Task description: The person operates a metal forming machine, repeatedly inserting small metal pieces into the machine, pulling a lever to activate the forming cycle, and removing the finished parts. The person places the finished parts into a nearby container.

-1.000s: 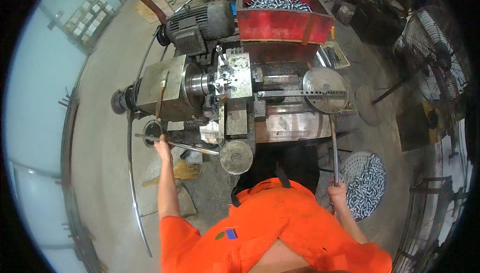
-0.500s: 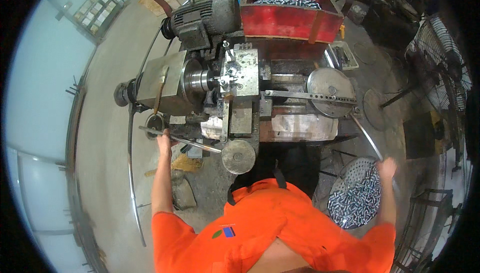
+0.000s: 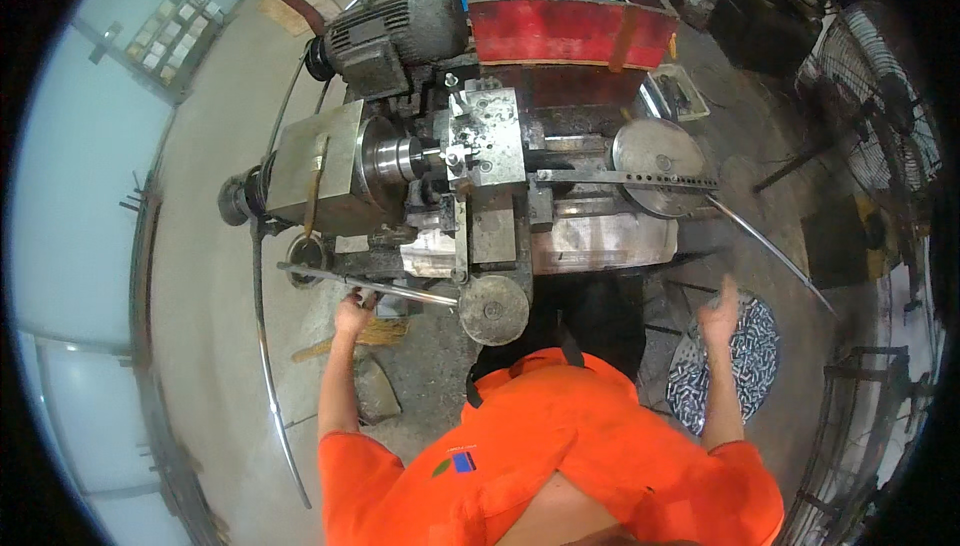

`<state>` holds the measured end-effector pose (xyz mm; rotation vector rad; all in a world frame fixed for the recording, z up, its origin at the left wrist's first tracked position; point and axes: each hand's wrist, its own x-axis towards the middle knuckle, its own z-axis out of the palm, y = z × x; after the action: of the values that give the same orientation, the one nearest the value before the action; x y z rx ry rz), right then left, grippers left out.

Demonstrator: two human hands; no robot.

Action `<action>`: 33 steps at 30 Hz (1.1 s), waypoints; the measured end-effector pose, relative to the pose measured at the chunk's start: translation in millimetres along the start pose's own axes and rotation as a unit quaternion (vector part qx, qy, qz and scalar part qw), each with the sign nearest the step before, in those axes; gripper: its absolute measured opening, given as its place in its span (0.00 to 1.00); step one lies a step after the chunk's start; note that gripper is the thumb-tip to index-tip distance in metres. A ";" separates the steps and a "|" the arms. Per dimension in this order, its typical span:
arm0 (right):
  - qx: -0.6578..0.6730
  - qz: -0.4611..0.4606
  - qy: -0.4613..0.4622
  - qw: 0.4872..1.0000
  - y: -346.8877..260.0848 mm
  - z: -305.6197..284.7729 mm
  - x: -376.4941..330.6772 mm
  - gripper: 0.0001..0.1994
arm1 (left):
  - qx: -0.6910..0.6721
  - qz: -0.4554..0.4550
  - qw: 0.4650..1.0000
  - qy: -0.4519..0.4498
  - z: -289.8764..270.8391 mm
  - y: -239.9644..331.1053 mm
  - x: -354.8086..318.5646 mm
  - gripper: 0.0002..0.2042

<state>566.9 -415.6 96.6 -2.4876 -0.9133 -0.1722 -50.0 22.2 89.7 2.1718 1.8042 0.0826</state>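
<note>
The left hand is closed around a long metal lever at the front of the lathe. The right hand is raised with fingers loosely spread, gripping nothing — just above a round basket of small metal parts. A red bin sits beyond both hands.

Red bin of metal parts, floor fan.

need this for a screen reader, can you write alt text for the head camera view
Seen from above, a person in an orange shirt stands at a metal lathe, left hand on a long steel lever at its front, right hand raised over a round tray of small metal parts. A red bin of similar parts sits behind the machine.
</note>
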 end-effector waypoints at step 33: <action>0.043 -0.502 -0.214 0.837 -531.2 18.6 141.7 0.12 | -0.014 -0.132 0.960 0.246 -207.3 -29.1 -87.9 0.16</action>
<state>336.5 26.4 329.4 -1.7275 -2.2853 0.1033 -145.8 -16.1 291.9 1.9847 2.3236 0.6327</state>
